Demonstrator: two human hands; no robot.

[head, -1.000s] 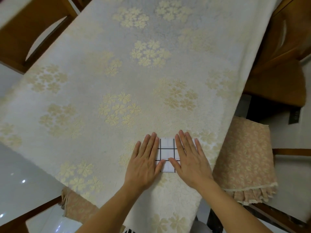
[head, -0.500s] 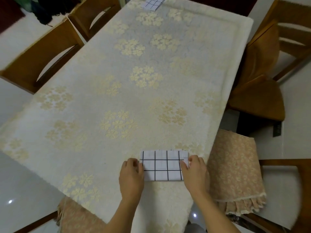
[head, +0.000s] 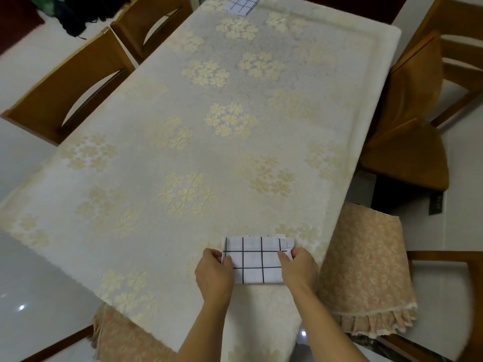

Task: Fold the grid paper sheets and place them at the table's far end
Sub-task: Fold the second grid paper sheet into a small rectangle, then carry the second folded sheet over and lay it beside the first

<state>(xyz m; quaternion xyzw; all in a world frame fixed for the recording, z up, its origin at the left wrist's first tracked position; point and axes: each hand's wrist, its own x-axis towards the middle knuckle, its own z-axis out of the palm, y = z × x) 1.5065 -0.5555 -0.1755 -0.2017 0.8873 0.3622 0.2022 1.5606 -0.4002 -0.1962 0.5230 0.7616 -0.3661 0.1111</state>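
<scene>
Folded paper at the near edge

Folded grid paper [head: 257, 259] sits near the tabletop's [head: 156, 152] near edge. Left hand [head: 214, 276] and right hand [head: 299, 269] pinch its two ends, fingers curled. Another grid sheet [head: 244, 3] lies at the far edge.

Home dining room — clothed table [head: 235, 152], chairs [head: 65, 87].

Two bare forearms come up from the lower edge of the view, uncovered as far down as the picture reaches; no sleeve edge or cuff shows on either. The left hand [head: 214, 276] and right hand [head: 298, 269] are bare as well, with nothing showing at either wrist. The fingers [head: 283, 257] carry no visible ring, and the nails are too small to make out. Nothing else of the person shows.
</scene>
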